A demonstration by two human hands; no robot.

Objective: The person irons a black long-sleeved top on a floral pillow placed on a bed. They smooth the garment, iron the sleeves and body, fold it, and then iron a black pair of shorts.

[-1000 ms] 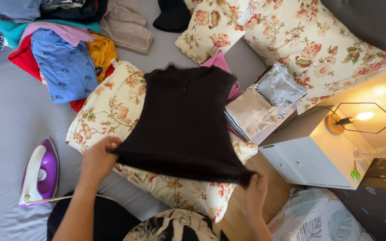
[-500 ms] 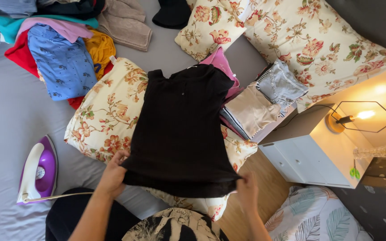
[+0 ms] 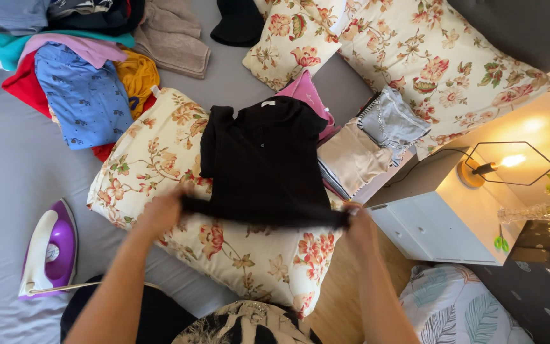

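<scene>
At centre frame a black short-sleeved knit top (image 3: 263,159) lies spread on a floral-print cream pillow (image 3: 160,159), which serves as a padded work surface on the grey bed sheet (image 3: 7,185). The left hand (image 3: 160,210) and right hand (image 3: 359,228) each pinch a corner of the hem, stretched taut between them and raised off the pillow, apparently to keep the fabric flat and even. A purple and white steam iron (image 3: 51,250) rests at lower left, clear of the cloth. Folded grey and beige garments (image 3: 370,143) sit stacked right of centre; an unsorted heap of coloured clothing (image 3: 84,76) occupies the upper left.
</scene>
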